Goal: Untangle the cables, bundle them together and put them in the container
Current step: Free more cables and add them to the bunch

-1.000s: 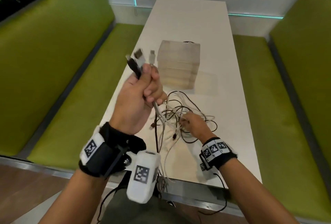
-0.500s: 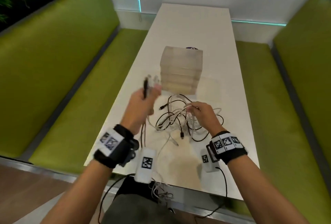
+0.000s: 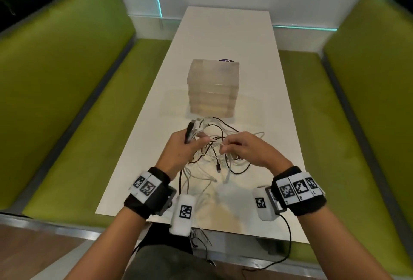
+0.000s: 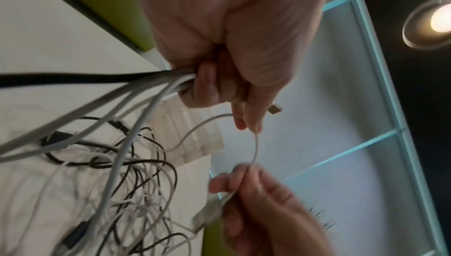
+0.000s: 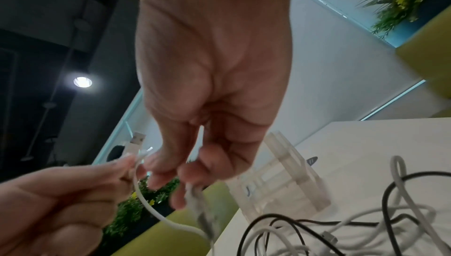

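Observation:
A tangle of black and white cables (image 3: 214, 156) lies on the white table (image 3: 223, 33), just in front of the translucent container (image 3: 213, 87). My left hand (image 3: 196, 141) grips a bunch of cable ends, and their plugs (image 3: 192, 128) stick out above the fist. In the left wrist view the bunch (image 4: 156, 84) runs into that fist, while its fingertips (image 4: 253, 125) also pinch a thin white cable (image 4: 255, 148). My right hand (image 3: 223, 149), close beside the left, pinches the same white cable near its blurred plug (image 5: 198, 204).
Green padded benches (image 3: 67, 100) run along both sides of the narrow table. Some cables hang over the table's near edge (image 3: 201, 232). A small dark round thing (image 3: 226, 60) shows behind the container. A white wall with lit strips closes the far end.
My left hand has come down from its raised position to just above the tangle, still gripping the cable ends. My right hand has lifted a white cable up beside it.

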Available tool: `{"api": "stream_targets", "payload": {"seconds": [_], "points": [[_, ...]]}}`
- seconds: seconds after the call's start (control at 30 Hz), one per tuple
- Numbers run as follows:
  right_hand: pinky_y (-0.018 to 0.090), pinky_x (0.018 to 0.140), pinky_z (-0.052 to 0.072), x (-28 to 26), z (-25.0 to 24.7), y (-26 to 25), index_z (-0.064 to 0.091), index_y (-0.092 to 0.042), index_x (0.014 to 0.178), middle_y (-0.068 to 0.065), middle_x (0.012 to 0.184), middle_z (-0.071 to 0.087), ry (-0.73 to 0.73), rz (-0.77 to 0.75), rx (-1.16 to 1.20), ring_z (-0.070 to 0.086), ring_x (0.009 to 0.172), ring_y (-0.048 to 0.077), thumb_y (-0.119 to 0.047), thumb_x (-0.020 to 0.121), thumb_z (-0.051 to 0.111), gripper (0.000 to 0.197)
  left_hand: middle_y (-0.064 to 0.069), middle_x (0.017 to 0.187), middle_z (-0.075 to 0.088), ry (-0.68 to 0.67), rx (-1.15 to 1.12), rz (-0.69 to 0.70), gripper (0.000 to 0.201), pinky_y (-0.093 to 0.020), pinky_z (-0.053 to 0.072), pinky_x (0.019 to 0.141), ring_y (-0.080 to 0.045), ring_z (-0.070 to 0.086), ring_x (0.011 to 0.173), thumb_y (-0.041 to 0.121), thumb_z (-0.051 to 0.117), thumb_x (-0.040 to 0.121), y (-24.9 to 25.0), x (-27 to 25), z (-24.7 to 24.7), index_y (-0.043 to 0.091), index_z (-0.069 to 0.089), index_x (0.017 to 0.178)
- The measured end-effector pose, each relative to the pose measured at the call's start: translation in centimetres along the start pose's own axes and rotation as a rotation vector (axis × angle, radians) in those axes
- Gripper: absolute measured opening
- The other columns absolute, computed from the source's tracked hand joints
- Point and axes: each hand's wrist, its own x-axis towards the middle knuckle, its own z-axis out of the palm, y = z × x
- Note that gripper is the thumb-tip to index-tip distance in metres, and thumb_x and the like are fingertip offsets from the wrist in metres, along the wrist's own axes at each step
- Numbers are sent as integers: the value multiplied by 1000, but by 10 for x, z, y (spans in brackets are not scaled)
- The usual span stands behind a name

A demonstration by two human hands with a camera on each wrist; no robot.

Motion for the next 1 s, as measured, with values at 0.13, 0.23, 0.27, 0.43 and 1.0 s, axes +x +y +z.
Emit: {"api": "stream_targets", "payload": {"seconds": [0.13,0.23,0.27,0.43,1.0], "points": [[25,69,50,-24,19,6,72,-23,82,-4,86,66,-222,62,-1,60,77,8,-16,88,65,12,12,49,29,37,-270,0,27,-22,23,44,-8,24,43,28,64,86,10,-21,-24,2,66,93],[27,71,54,-45,45,17,67,-11,92,4,81,69,-383,127,155,64,74,13,-4,87,62,10,8,53,20,33,-398,6,20,-21,17,42,-8,16,44,19,51,96,22,-36,-38,8,61,84],[29,72,55,-52,54,21,65,-8,93,7,81,69,-424,147,187,65,74,16,-2,87,62,9,9,52,20,23,-424,9,20,-21,17,42,-8,15,45,19,50,97,26,-41,-42,8,60,83],[22,68,53,-70,101,45,66,-16,78,8,87,72,-498,202,-29,64,69,9,-3,82,65,14,11,50,21,-6,-513,26,19,-24,13,44,-10,10,47,24,50,93,41,-59,-53,10,56,80],[23,114,22,-54,102,-28,25,-47,140,-15,155,23,-199,-117,187,22,141,0,-40,77,74,80,8,52,13,-225,-645,42,27,-18,17,38,-2,17,38,27,47,93,59,-73,-25,15,59,72]]}}
